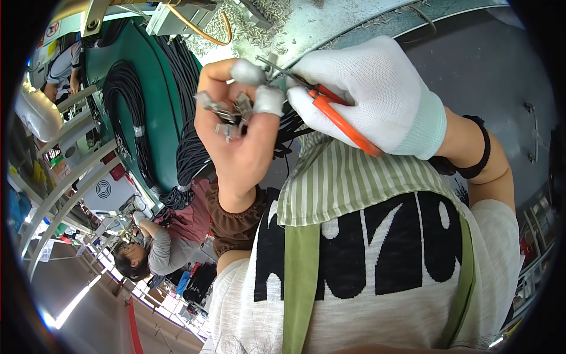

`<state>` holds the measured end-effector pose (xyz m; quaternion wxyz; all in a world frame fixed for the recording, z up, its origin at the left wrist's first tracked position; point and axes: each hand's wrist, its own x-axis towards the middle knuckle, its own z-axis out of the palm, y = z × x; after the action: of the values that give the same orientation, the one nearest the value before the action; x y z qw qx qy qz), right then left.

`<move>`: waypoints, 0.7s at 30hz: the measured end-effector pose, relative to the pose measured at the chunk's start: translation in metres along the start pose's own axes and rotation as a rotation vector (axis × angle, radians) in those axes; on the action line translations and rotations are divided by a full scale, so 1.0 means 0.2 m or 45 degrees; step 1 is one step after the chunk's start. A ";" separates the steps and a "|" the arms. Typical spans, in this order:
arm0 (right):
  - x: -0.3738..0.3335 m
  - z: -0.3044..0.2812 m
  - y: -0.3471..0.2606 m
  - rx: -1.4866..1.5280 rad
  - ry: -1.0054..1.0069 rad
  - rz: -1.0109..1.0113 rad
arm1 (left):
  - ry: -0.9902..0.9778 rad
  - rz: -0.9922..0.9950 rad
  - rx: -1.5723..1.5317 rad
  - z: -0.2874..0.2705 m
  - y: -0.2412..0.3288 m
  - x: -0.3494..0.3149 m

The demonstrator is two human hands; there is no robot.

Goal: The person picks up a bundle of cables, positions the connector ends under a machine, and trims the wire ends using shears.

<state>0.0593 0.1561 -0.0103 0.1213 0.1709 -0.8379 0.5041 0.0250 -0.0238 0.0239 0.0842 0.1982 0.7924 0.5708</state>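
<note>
My left hand [239,147] is bare except for white covers on the thumb and a fingertip. Several small metal connector shells [229,118] lie in its curled palm. Its covered fingertips pinch together beside the plier tips, and the small piece between them is mostly hidden. A white knit glove covers my right hand [380,88], closed around orange-handled pliers [342,121]. Their slim dark jaws point up and left, reaching the pinched fingertips of my left hand.
Behind my hands, a pale work surface [300,29] carries a heap of small metal pieces [259,38]. Bundles of black cable [127,88] hang over a green surface [159,100] at left. One co-worker [171,251] sits at lower left; another [62,68] is at upper left.
</note>
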 end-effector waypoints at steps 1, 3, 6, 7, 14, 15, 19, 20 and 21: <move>0.01 0.00 -0.01 -0.032 -0.017 0.017 | 0.039 -0.051 -0.064 0.00 0.00 0.00; 0.02 0.01 0.00 -0.062 -0.036 0.032 | 0.116 -0.154 -0.193 0.00 -0.01 0.00; 0.02 0.08 0.05 -0.427 0.361 -0.203 | 0.125 -0.171 -0.160 0.00 -0.03 0.01; 0.02 0.09 0.06 -0.428 0.359 -0.203 | 0.129 -0.179 -0.143 0.00 -0.03 0.01; 0.01 0.08 0.05 -0.339 0.166 -0.140 | 0.195 -0.137 -0.156 0.05 -0.05 0.04; 0.02 0.07 0.05 -0.338 0.164 -0.139 | 0.256 -0.083 -0.170 0.05 -0.05 0.04; 0.03 0.03 0.06 0.076 -0.150 0.073 | 0.289 -0.012 0.118 0.01 -0.10 0.03; 0.02 0.02 0.09 0.025 -0.074 0.041 | 0.281 -0.011 0.117 -0.01 -0.11 0.04; 0.02 0.01 0.14 -0.024 -0.001 0.004 | 0.238 -0.154 -0.060 -0.05 -0.11 0.06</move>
<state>0.0444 0.1663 -0.0316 0.1217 0.1687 -0.8428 0.4964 0.0057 -0.0329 0.0066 0.0489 0.0940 0.7937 0.5991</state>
